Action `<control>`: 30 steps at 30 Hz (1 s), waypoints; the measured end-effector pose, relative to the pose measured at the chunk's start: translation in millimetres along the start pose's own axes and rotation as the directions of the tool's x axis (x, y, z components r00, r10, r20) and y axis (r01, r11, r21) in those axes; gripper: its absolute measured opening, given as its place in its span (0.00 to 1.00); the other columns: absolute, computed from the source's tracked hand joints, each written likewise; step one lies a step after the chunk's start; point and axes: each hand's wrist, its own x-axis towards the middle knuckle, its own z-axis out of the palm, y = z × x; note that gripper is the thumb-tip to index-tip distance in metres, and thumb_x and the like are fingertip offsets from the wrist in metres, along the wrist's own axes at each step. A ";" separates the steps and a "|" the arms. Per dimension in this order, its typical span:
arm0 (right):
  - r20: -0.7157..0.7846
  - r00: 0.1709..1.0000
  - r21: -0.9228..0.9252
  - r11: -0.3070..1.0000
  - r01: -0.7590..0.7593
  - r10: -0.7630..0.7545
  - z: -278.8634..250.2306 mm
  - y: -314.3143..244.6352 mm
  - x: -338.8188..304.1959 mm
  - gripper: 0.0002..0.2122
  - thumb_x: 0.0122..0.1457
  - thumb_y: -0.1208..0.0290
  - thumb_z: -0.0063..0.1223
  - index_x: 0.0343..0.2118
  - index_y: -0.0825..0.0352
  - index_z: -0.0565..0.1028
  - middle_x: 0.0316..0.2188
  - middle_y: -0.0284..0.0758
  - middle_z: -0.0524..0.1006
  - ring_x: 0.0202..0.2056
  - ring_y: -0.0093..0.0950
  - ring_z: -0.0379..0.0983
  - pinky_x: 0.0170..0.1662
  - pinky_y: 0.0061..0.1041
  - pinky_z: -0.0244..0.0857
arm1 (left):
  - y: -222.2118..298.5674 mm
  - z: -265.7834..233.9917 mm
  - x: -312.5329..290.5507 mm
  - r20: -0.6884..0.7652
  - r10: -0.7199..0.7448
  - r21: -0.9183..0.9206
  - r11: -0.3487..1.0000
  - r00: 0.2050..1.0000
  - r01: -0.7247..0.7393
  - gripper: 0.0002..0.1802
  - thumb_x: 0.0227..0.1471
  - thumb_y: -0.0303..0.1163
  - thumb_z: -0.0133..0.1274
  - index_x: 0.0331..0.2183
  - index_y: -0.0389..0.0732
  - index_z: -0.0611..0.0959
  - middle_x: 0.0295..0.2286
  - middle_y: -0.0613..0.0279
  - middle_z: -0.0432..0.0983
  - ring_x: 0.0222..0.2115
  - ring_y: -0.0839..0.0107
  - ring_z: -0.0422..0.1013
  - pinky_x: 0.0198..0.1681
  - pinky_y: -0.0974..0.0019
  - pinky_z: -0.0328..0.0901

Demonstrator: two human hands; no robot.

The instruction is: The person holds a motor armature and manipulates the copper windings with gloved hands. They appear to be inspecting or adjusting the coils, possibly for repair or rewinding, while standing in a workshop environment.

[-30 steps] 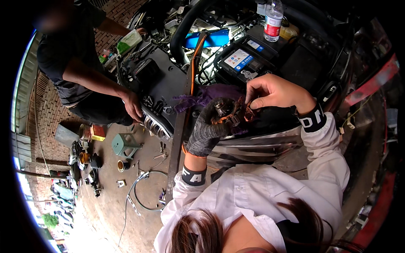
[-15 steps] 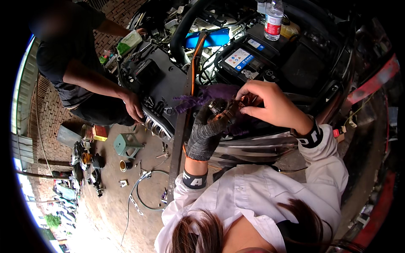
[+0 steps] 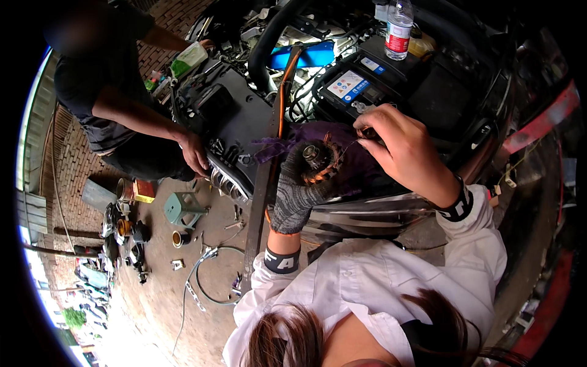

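Note:
My left hand (image 3: 296, 199), in a dark grey knitted glove, grips a round copper-wound motor part (image 3: 323, 174) with a dark metal hub at its centre. Loose reddish-brown wire ends stick out around its edge. My right hand (image 3: 400, 147), bare, is just right of the part, thumb and forefinger pinched together. A thin wire (image 3: 350, 145) seems to run from those fingertips toward the windings; a dark bit between the fingers is too small to name. Beneath both hands lies a purple cloth (image 3: 362, 168) on the front of the car.
A battery (image 3: 354, 85) and a water bottle (image 3: 398, 33) sit in the engine bay beyond my hands. A dark bar (image 3: 262, 202) stretches along my left. At far left a co-worker's hand (image 3: 194, 156) rests near the headlight. Below are a green stool (image 3: 182, 208) and a hose (image 3: 205, 269).
My right hand has drawn away to the right from the wound part. My left hand has turned the part, so its hub and winding ring now face up.

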 end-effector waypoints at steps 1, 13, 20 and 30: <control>0.038 0.999 0.007 1.000 -0.024 0.024 -1.2 0.5 -2.1 0.14 0.47 0.84 0.62 0.37 0.68 0.73 0.31 0.37 0.75 0.31 0.34 0.76 0.33 0.28 0.70 | 1.8 -1.0 -0.3 -0.014 0.019 0.032 0.999 1.000 -0.019 0.43 0.34 0.31 0.73 0.53 0.38 0.70 0.48 0.57 0.73 0.48 0.65 0.71 0.52 0.62 0.68; 0.549 0.820 0.721 0.406 -0.562 0.160 -9.0 -1.9 -21.4 0.11 0.51 0.81 0.60 0.38 0.71 0.74 0.34 0.33 0.76 0.38 0.22 0.76 0.39 0.21 0.71 | -6.8 -1.1 2.0 -0.144 0.323 0.384 0.889 0.935 -0.248 0.39 0.34 0.24 0.70 0.50 0.40 0.71 0.43 0.61 0.74 0.43 0.70 0.72 0.48 0.65 0.69; 0.323 0.884 0.940 -0.226 -0.257 0.339 41.7 0.1 -39.0 0.15 0.55 0.75 0.62 0.43 0.67 0.69 0.37 0.33 0.74 0.31 0.17 0.69 0.27 0.16 0.60 | -19.8 10.6 8.8 -0.190 0.376 0.437 0.860 0.907 -0.265 0.34 0.38 0.21 0.67 0.49 0.42 0.70 0.42 0.62 0.74 0.43 0.69 0.72 0.46 0.66 0.70; -0.454 0.869 0.207 0.972 -0.112 0.197 71.2 -29.4 -27.5 0.10 0.50 0.84 0.62 0.32 0.69 0.72 0.34 0.40 0.72 0.35 0.35 0.71 0.37 0.29 0.65 | -33.0 14.3 -2.2 -0.135 0.674 0.835 0.472 0.726 -0.283 0.38 0.32 0.36 0.69 0.48 0.40 0.72 0.44 0.52 0.67 0.49 0.52 0.64 0.54 0.53 0.61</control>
